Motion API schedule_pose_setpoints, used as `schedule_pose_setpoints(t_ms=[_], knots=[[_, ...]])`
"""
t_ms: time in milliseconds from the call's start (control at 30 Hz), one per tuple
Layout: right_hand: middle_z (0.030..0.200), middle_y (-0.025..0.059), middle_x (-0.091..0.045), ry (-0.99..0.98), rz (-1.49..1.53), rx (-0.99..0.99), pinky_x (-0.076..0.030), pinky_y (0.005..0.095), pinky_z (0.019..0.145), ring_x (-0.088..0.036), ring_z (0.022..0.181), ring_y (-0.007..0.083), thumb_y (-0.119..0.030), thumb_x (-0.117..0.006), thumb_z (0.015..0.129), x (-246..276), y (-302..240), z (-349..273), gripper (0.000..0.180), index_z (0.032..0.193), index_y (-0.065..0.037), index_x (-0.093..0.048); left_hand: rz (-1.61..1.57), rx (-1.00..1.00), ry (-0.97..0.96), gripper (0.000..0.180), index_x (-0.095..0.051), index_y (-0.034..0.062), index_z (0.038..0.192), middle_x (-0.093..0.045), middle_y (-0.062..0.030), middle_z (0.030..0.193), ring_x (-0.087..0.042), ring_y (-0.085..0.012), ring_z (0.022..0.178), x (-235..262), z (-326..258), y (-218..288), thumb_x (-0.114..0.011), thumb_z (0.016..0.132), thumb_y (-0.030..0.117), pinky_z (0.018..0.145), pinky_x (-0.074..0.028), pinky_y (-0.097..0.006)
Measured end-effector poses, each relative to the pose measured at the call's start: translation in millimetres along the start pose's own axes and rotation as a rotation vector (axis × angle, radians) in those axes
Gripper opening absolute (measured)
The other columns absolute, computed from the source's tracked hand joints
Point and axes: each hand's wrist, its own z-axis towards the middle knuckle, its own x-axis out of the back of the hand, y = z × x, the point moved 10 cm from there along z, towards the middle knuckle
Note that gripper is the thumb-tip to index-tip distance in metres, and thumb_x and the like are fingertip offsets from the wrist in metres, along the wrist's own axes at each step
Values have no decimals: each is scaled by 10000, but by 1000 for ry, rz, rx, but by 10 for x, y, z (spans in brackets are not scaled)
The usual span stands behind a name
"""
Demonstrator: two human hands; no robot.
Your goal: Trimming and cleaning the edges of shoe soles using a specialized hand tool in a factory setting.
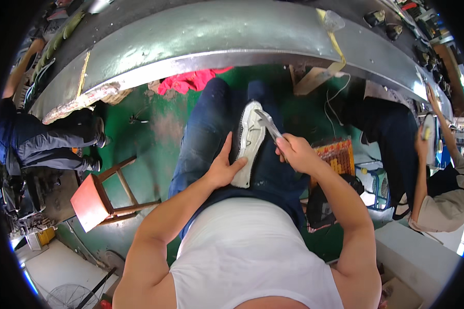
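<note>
Above green floor (pixel 162 121), left hand (pixel 224 167) clasping long off-white shoe (pixel 252 147) should brace it, while right hand (pixel 297 153) grips silver metal pincers (pixel 274 130).

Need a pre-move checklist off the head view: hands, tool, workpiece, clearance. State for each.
1. Left hand on the white shoe: ok, thumb laid over its near part. Firmness of hold: cannot tell.
2. Right hand gripping the metal tool: ok, closed around its handle.
3. Tool head at the shoe: ok, by the right side of its far part. Actual contact: cannot tell.
4. Left fingers clear of the tool head: ok, visibly apart.
5. Co-worker's hand at right clear of the tool: ok, well apart.
</note>
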Motion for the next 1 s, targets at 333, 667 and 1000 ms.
schedule_pose_setpoints(t_ms=[333,667,1000], knots=[[756,82,-650,269,137,101,-490,312,625,-631,659,159,-294,-447,1036,657,-73,-96,368,936,27,-598,-1373,10,-293,667,-368,76,1472,-517,-123,1410,-554,-250,1251,595,92,1235,-484,989,520,1039,-471,-427],[881,154,-654,509,-515,394,-492,425,676,-625,751,361,-325,-566,965,1077,-932,129,310,1042,-27,-605,-1137,-135,-75,677,-477,38,1388,-619,-207,1224,-660,-337,1013,1248,752,1636,-345,1004,580,763,-563,-430],[1022,163,-631,846,-884,616,-433,468,833,-582,930,368,-324,-695,866,2151,-1224,987,427,1120,-4,-568,-533,-240,268,844,-345,-48,1454,-559,-223,1324,-576,-360,1178,2523,3305,2641,-340,985,654,1007,-450,-472]])
